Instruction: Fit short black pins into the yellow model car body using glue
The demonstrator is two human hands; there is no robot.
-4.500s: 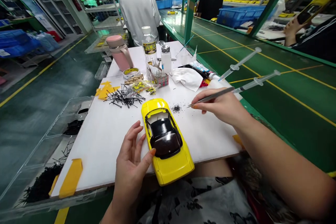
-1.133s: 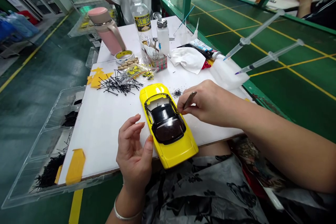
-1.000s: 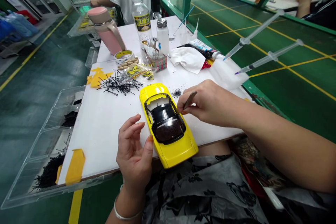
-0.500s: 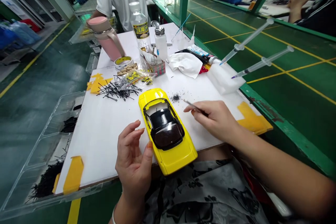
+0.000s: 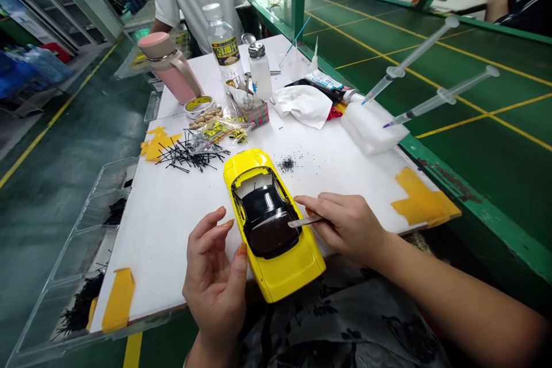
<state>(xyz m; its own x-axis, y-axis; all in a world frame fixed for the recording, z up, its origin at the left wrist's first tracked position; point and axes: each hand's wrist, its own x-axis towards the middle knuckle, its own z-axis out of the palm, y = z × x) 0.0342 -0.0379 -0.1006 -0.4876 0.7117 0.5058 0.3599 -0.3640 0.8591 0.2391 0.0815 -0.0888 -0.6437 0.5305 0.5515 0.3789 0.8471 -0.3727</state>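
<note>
A yellow model car body (image 5: 287, 273) with a black roof and dark rear window lies at the near edge of the white work board (image 5: 164, 230). My left hand (image 5: 218, 276) is beside its left side, fingers apart and curved; the thumb is at the car's edge, and whether it touches I cannot tell. In my right hand (image 5: 349, 224) is a slim metal tool (image 5: 305, 221) with a flat, narrow tip. That tip is over the right side of the rear window; contact is unclear. Tiny black bits (image 5: 287, 163) are scattered beyond the car.
Black thin sticks (image 5: 185, 154), a tape roll (image 5: 199, 106), a pink flask (image 5: 170, 69) and bottles (image 5: 260, 72) stand or lie farther back. Two syringes (image 5: 444, 95) stick out of white foam (image 5: 373, 129) at right. A white cloth (image 5: 302, 104) lies mid-back. A person (image 5: 194, 0) is behind.
My right hand has moved left and nearer, bringing the metal tool from beside the car to over its rear window. My left hand stays beside the car; the view has shifted slightly.
</note>
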